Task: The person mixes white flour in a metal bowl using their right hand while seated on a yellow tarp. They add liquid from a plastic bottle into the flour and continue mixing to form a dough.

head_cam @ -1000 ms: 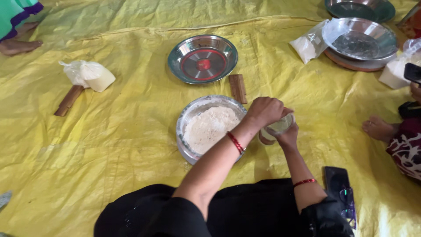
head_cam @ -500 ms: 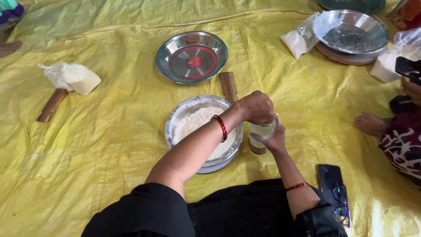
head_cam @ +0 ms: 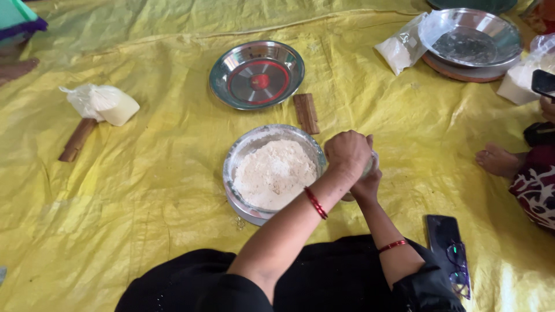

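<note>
A steel bowl (head_cam: 232, 167) of pale flour (head_cam: 272, 173) sits on the yellow sheet in front of me. Just right of it, both my hands close around a small clear container (head_cam: 372, 164) that is mostly hidden. My left hand (head_cam: 347, 151), with a red bangle on its wrist, covers the container's top. My right hand (head_cam: 365, 186) grips it from below and behind. What is inside the container cannot be seen.
An empty steel plate with a red centre (head_cam: 257, 74) lies beyond the bowl, a short wooden piece (head_cam: 305, 113) beside it. A flour bag (head_cam: 104, 104) and wooden stick (head_cam: 77, 140) lie left. A phone (head_cam: 444, 234) and glasses (head_cam: 459, 277) lie right, near another person's foot (head_cam: 500, 160).
Both hands stay clasped on the small container beside the bowl. The view has shifted a little; the left hand sits more squarely over the top.
</note>
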